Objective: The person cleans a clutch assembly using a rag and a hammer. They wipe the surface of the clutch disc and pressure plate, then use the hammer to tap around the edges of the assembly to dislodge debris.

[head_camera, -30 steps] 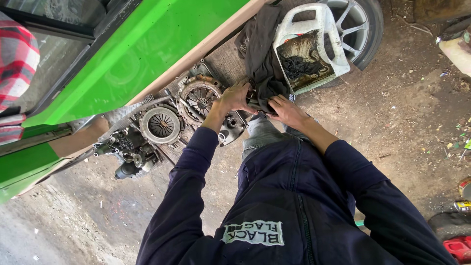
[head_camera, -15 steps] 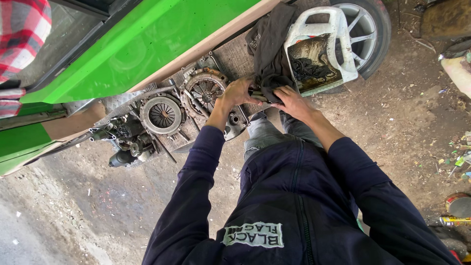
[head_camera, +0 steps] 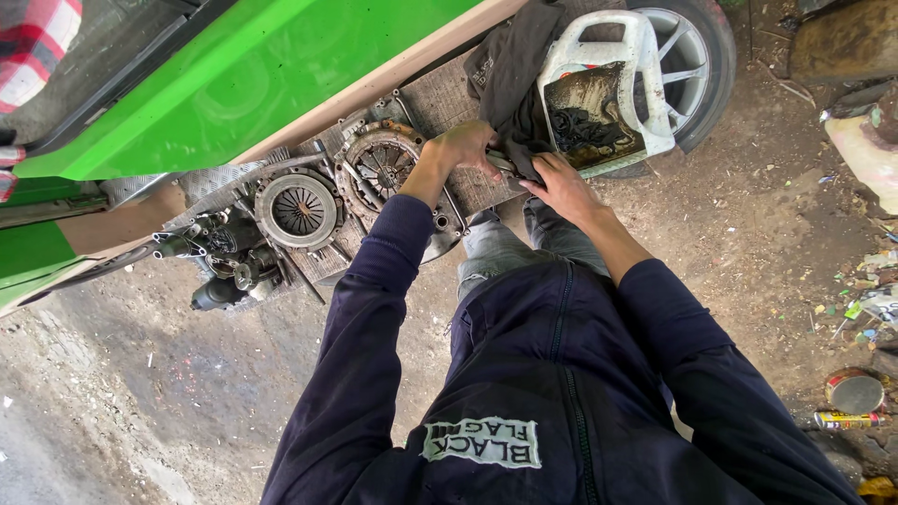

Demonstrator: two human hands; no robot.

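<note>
Dirt ground beside a green car (head_camera: 234, 65): left hand (head_camera: 465, 147) and right hand (head_camera: 558, 184) (2 outstretched arms) both curl around a dark rag (head_camera: 513, 70)

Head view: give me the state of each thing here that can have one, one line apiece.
Left hand: closed on a metal part, over the mat.
Right hand: gripping the dark cloth.
White jug: side cut open, dirty black bits inside.
Clutch plate: lying flat, untouched.
Clutch disc: lying flat, rusty.

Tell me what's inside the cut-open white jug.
The white jug holds dark oily liquid with black tangled bits. A dark cloth drapes over its left edge, hiding that side.
</note>
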